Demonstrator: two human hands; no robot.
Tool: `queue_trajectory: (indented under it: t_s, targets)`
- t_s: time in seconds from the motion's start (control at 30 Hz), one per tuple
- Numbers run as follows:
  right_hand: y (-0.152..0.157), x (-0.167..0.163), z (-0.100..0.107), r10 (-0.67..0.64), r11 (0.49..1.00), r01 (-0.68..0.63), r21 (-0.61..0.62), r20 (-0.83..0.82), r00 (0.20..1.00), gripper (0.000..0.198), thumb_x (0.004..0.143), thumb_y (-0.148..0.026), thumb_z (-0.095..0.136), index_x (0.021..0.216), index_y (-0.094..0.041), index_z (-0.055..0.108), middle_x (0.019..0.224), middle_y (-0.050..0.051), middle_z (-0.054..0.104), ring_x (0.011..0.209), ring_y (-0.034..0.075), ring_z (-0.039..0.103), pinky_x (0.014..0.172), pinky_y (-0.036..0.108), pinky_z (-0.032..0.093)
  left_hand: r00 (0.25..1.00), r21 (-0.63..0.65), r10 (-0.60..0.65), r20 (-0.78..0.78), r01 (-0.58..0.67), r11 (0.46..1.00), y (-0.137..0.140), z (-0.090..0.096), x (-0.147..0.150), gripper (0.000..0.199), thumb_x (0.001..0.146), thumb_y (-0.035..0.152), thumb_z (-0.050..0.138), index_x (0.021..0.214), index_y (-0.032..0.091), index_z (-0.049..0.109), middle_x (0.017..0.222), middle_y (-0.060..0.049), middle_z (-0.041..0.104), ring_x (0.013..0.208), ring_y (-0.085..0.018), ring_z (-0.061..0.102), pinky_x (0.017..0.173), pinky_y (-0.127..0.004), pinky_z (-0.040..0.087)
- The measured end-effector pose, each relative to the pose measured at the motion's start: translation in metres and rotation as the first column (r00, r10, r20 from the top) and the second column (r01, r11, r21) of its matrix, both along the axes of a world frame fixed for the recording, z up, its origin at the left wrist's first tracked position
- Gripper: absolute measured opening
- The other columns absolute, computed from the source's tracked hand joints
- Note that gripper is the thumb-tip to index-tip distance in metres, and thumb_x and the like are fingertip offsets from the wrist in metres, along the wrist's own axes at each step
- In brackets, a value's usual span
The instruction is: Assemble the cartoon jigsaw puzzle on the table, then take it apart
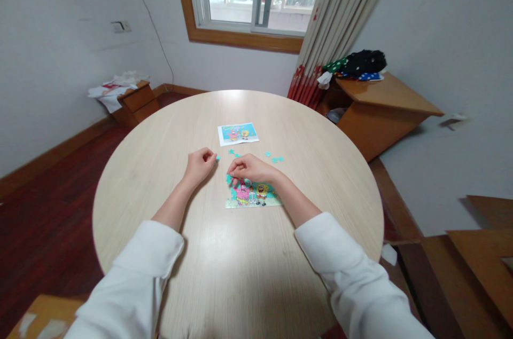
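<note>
Forearms (pixel 172 203) in white sleeves (pixel 348 264) stretched over the desk (pixel 224 275), with right hand (pixel 250 168) bent inward above the upper left of the partly built cartoon puzzle (pixel 262 194), grip closed on a teal piece (pixel 228 179), and, slightly farther off, left hand (pixel 200 164) curled, grip pinched on a second teal piece (pixel 217 158). Wide room to either side out to the round rim, with loose pieces (pixel 274 160) and a printed picture (pixel 238 134) beyond the hands. Past the rim, at right, a wooden cabinet (pixel 377 125) topped with dark cloth (pixel 364 63), contents of its open side unclear; at left, a small drawer unit (pixel 139 101) under white cloth or paper (pixel 110 91).
</note>
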State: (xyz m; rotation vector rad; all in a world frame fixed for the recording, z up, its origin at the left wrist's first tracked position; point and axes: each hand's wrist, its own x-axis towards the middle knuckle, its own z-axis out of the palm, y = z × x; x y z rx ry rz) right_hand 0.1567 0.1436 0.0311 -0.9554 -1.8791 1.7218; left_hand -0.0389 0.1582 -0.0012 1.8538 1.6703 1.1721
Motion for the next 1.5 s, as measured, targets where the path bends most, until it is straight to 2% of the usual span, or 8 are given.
queue_trajectory:
  t_s: [0.33, 0.53, 0.8, 0.97, 1.17, 1.3, 1.4, 1.5]
  targets:
    - [0.005, 0.014, 0.011, -0.107, 0.979, 0.11, 0.174, -0.025, 0.994, 0.02, 0.071, -0.009, 0.06, 0.088, -0.015, 0.067, 0.068, -0.002, 0.059, 0.063, 0.009, 0.051, 0.064, 0.025, 0.042, 1.0, -0.015, 0.003, 0.014, -0.003, 1.0, -0.001, 0.002, 0.0, 0.02, 0.07, 0.033, 0.054, 0.059, 0.017, 0.054, 0.05, 0.003, 0.049, 0.051, -0.011, 0.044, 0.056, -0.025, 0.034]
    - [-0.001, 0.043, 0.025, -0.161, 0.986, 0.16, 0.048, 0.018, 0.987, 0.016, 0.067, -0.02, 0.068, 0.081, -0.014, 0.066, 0.065, 0.0, 0.062, 0.06, 0.011, 0.055, 0.059, 0.026, 0.043, 1.0, -0.03, 0.009, 0.02, -0.008, 1.0, -0.002, 0.004, 0.001, 0.02, 0.07, 0.034, 0.053, 0.059, 0.018, 0.053, 0.05, 0.004, 0.047, 0.052, -0.011, 0.043, 0.056, -0.025, 0.033]
    - [-0.033, 0.091, 0.003, -0.323, 0.941, 0.328, -0.085, 0.066, 0.944, 0.028, 0.059, -0.032, 0.078, 0.072, -0.014, 0.061, 0.066, 0.004, 0.066, 0.066, 0.013, 0.061, 0.064, 0.029, 0.046, 1.0, -0.031, 0.009, 0.027, -0.009, 0.999, -0.002, 0.005, 0.001, 0.02, 0.069, 0.035, 0.052, 0.059, 0.018, 0.054, 0.051, 0.003, 0.048, 0.052, -0.011, 0.042, 0.056, -0.025, 0.033]
    - [-0.048, 0.107, 0.002, -0.329, 0.942, 0.331, -0.049, 0.029, 0.944, 0.027, 0.059, -0.033, 0.078, 0.068, -0.015, 0.06, 0.081, 0.006, 0.066, 0.077, 0.013, 0.06, 0.076, 0.031, 0.046, 1.0, -0.023, 0.009, 0.015, -0.009, 1.0, 0.0, 0.003, 0.0, 0.021, 0.069, 0.036, 0.052, 0.059, 0.017, 0.054, 0.051, 0.003, 0.049, 0.053, -0.012, 0.043, 0.056, -0.025, 0.032]
    - [-0.049, 0.11, 0.0, -0.319, 0.947, 0.314, 0.065, 0.099, 0.942, 0.024, 0.067, -0.033, 0.072, 0.077, -0.015, 0.059, 0.064, -0.003, 0.052, 0.061, 0.009, 0.047, 0.061, 0.027, 0.04, 1.0, -0.027, 0.013, 0.025, -0.012, 1.0, -0.002, 0.004, 0.001, 0.021, 0.069, 0.035, 0.053, 0.059, 0.017, 0.054, 0.05, 0.003, 0.048, 0.051, -0.011, 0.042, 0.055, -0.025, 0.033]
    - [-0.049, 0.11, 0.002, -0.26, 0.961, 0.252, 0.111, 0.063, 0.964, 0.028, 0.074, -0.034, 0.067, 0.096, -0.016, 0.063, 0.078, 0.001, 0.059, 0.073, 0.012, 0.053, 0.073, 0.03, 0.044, 1.0, -0.026, 0.02, 0.008, -0.019, 0.999, -0.002, 0.005, 0.001, 0.021, 0.069, 0.034, 0.054, 0.059, 0.017, 0.055, 0.051, 0.003, 0.049, 0.052, -0.011, 0.043, 0.055, -0.025, 0.033]
    - [-0.05, 0.111, 0.004, -0.238, 0.964, 0.222, 0.148, 0.096, 0.967, 0.024, 0.076, -0.035, 0.066, 0.091, -0.017, 0.067, 0.092, 0.006, 0.065, 0.084, 0.015, 0.056, 0.079, 0.032, 0.045, 1.0, -0.026, 0.02, 0.004, -0.02, 0.999, -0.002, 0.005, 0.0, 0.021, 0.07, 0.035, 0.053, 0.059, 0.017, 0.055, 0.051, 0.003, 0.049, 0.052, -0.011, 0.043, 0.055, -0.025, 0.033]
    - [-0.05, 0.111, 0.002, -0.252, 0.966, 0.245, 0.076, 0.092, 0.963, 0.023, 0.073, -0.035, 0.068, 0.086, -0.016, 0.065, 0.078, 0.004, 0.066, 0.072, 0.013, 0.058, 0.07, 0.03, 0.045, 1.0, -0.025, 0.018, 0.011, -0.018, 1.0, -0.001, 0.004, -0.001, 0.021, 0.07, 0.035, 0.053, 0.06, 0.017, 0.055, 0.052, 0.002, 0.05, 0.053, -0.012, 0.044, 0.055, -0.025, 0.033]
